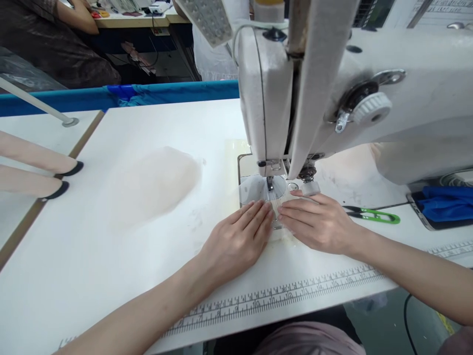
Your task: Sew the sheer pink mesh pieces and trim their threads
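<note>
My left hand [242, 239] lies flat on the sewing machine's bed, its fingers stretched toward the presser foot [270, 183]. Facing it from the right is my right hand [320, 222], also laid flat with fingers extended beside the needle area. Between the fingertips, the metal needle plate [246, 190] shows in part. Something thin and see-through seems to lie around the fingertips, but I cannot make out what it is. The head of the white sewing machine [268, 93] stands just beyond both hands.
Green thread snips [377, 216] lie right of my right hand, near a phone [421, 212] under blue cloth [447, 203]. A printed ruler [273, 296] runs along the front edge. Two beige tubes with black ends [33, 167] reach in from the left. People sit beyond.
</note>
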Demonstrator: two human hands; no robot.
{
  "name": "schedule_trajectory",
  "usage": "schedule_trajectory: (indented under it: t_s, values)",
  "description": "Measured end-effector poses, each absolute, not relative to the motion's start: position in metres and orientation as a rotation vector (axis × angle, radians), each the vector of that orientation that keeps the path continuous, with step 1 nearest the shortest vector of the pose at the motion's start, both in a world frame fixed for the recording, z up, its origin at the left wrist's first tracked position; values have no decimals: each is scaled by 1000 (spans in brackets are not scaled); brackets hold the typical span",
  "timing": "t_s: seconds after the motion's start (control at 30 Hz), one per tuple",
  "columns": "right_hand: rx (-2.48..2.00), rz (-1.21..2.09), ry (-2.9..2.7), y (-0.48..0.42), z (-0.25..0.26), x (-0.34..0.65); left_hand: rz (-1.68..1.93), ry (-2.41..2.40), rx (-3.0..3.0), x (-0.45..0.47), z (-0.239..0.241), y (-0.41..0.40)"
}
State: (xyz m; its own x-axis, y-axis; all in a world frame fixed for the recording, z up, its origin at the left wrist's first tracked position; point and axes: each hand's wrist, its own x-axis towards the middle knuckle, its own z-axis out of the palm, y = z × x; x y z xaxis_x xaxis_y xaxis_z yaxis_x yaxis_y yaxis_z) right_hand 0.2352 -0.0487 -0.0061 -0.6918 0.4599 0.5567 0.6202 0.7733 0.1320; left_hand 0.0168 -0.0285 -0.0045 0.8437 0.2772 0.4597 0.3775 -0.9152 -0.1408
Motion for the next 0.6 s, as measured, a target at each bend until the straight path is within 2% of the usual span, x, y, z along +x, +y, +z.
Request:
schedule_trajectory:
  t_s: [0.6]
  values:
    - [-858, -506, -2441, -45, -12, 234, -607, -567, -2710, 17, -6, -24]
